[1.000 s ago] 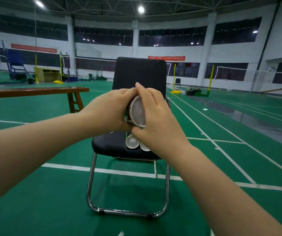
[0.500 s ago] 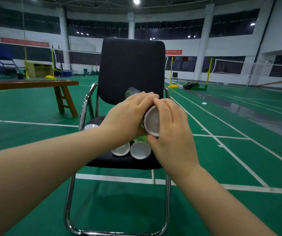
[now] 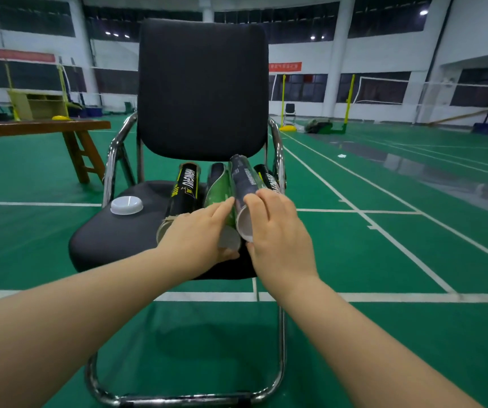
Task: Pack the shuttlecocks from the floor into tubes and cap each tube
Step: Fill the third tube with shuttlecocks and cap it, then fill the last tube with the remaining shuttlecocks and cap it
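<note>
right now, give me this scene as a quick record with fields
seat: black chair, on a green court floor
tubes: four on the seat: left black tube, green tube, grey tube, right black tube
right hand: grips the grey tube's capped near end
left hand: fingers straight, over the green tube's near end
loose cap: white, on the seat's left, apart from the tubes

The tubes (image 3: 184, 189) fill the right side of the seat (image 3: 125, 242), close to the right armrest (image 3: 278, 148). The back (image 3: 201, 83) shuts off the far side. A cap (image 3: 126, 205) sits by the left edge. There is room between cap and tubes, and in front.
</note>
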`<act>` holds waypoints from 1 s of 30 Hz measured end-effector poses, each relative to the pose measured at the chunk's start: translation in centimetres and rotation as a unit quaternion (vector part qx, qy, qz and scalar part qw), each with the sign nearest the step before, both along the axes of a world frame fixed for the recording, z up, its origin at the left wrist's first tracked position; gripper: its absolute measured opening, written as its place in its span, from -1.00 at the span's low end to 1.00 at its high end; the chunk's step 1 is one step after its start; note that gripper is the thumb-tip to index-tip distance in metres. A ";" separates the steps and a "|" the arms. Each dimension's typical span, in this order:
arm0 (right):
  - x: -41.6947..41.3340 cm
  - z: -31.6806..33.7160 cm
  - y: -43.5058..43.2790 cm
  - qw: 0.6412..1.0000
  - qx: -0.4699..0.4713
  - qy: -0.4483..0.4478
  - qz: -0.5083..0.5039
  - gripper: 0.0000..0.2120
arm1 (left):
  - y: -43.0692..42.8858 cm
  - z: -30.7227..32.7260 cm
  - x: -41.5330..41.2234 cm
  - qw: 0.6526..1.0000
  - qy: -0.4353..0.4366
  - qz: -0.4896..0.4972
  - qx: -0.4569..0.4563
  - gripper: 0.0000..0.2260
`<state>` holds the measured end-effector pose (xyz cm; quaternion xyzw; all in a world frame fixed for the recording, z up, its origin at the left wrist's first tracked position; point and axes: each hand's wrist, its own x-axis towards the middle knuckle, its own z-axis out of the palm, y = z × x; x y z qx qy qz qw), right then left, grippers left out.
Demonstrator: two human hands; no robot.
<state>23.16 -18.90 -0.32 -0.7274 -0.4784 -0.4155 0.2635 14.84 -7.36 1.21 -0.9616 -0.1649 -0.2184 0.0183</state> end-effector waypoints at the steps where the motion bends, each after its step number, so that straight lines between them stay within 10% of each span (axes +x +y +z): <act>1: 0.2 -0.1 0.5 1.000 -0.013 -0.007 -0.015 -0.40 | 0.2 -0.4 0.0 1.000 0.003 0.007 0.001 -0.18; 6: -0.2 -0.5 1.8 0.994 -0.048 -0.003 -0.099 -0.60 | 0.6 -1.3 0.1 1.000 0.004 0.020 -0.001 -0.18; 12: -0.1 -1.1 1.2 0.940 -0.280 0.074 -0.183 -0.38 | 0.5 -1.2 -0.9 0.998 0.042 0.052 0.019 -0.20; 20: -0.3 -1.3 -2.3 0.968 -0.121 0.087 -0.202 -0.14 | -0.2 -0.9 -1.7 0.997 0.063 0.045 0.012 -0.19; 30: 1.5 -3.5 -4.3 0.926 0.068 0.364 -0.069 -0.29 | -5.6 -2.1 0.6 1.000 0.005 -0.023 -0.011 -0.13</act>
